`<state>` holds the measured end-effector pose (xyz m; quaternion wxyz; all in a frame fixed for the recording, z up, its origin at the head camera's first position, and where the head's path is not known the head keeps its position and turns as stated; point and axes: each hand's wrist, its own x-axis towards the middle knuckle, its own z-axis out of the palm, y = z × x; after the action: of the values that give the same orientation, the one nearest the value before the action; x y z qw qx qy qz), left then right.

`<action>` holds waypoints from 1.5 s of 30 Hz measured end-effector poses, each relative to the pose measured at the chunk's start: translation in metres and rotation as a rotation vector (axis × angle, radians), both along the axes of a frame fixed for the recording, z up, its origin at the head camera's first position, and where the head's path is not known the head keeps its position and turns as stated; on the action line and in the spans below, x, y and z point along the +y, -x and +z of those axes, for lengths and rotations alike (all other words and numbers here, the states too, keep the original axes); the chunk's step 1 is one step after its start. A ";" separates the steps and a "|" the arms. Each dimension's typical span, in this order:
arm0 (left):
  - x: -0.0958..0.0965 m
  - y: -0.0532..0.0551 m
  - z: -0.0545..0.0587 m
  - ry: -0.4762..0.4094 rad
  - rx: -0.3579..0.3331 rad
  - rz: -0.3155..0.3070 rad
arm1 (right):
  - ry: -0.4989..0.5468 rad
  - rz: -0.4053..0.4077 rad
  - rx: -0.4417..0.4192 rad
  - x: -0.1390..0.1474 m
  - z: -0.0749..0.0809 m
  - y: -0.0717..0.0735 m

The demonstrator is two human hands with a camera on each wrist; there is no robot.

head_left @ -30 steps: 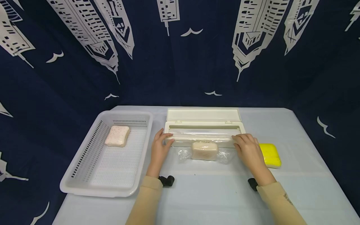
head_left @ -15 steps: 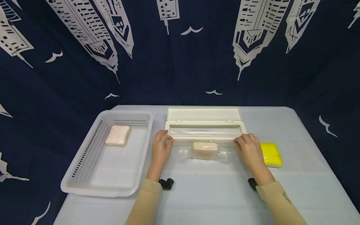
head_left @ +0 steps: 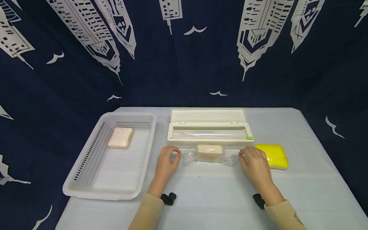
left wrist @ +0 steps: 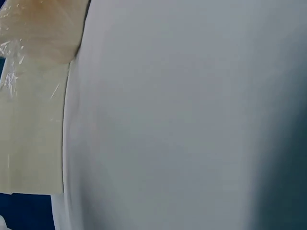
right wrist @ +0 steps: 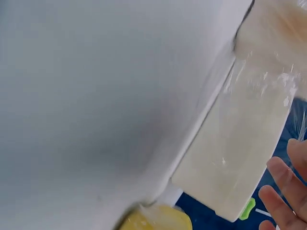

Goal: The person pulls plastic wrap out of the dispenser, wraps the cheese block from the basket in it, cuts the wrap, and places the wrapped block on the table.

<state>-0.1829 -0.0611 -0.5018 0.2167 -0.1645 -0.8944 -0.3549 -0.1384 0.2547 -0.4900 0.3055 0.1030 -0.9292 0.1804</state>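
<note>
A pale beige block wrapped in clear cling film sits against the front of a cream film dispenser. Loose, crinkled film spreads out on both its sides. My left hand is left of the block, thumb and index fingertips pinched together at the film's edge. To the right, my right hand pinches the opposite edge in the same way. The right wrist view shows clear film running from the block toward my right hand's fingers. The left wrist view shows none of my left hand.
At left stands a white perforated basket with a speckled pale block in it. A yellow block lies beside my right hand. The dispenser's lid stands raised behind it, a green slider at its right end.
Both hands have come down from the dispenser's front corners toward me, to either side of the wrapped block. The green slider and more of the yellow block are now uncovered.
</note>
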 end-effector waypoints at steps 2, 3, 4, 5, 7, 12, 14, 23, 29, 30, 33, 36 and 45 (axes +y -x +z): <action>0.001 -0.004 -0.002 0.030 0.005 -0.016 | 0.007 0.009 0.000 -0.003 -0.003 -0.005; 0.001 -0.005 -0.003 0.049 0.012 -0.024 | 0.005 0.016 0.003 -0.005 -0.004 -0.007; 0.001 -0.007 -0.004 0.073 0.022 -0.033 | 0.005 0.023 0.009 -0.006 -0.005 -0.008; 0.002 -0.008 -0.004 0.096 0.035 -0.041 | -0.001 0.029 0.013 -0.008 -0.006 -0.010; 0.003 -0.010 -0.005 0.144 0.066 -0.061 | -0.013 0.038 0.020 -0.010 -0.009 -0.012; 0.007 -0.013 -0.005 0.237 0.093 -0.096 | -0.045 0.051 0.022 -0.013 -0.013 -0.012; 0.009 -0.015 -0.005 0.268 0.056 -0.101 | -0.061 0.046 0.001 -0.014 -0.013 -0.012; 0.008 -0.022 0.035 0.334 -0.190 -0.032 | 0.013 -0.010 -0.238 -0.020 0.018 -0.009; 0.019 -0.002 0.050 0.200 -0.279 -0.056 | 0.140 0.079 -0.407 -0.036 0.028 0.013; 0.024 0.001 0.049 0.186 -0.316 -0.095 | 0.148 0.095 -0.433 -0.039 0.027 0.016; 0.039 0.007 0.041 0.176 -0.402 -0.173 | 0.148 0.113 -0.465 -0.047 0.023 0.021; 0.050 0.009 0.034 0.172 -0.405 -0.174 | 0.142 0.099 -0.463 -0.050 0.019 0.022; 0.049 0.008 0.021 0.244 -0.356 -0.100 | 0.091 0.021 -0.531 -0.045 0.011 0.017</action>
<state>-0.1913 -0.0120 -0.4810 0.0162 -0.1684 -0.9457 -0.2775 -0.1554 0.2100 -0.4789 0.0534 0.0479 -0.9666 0.2461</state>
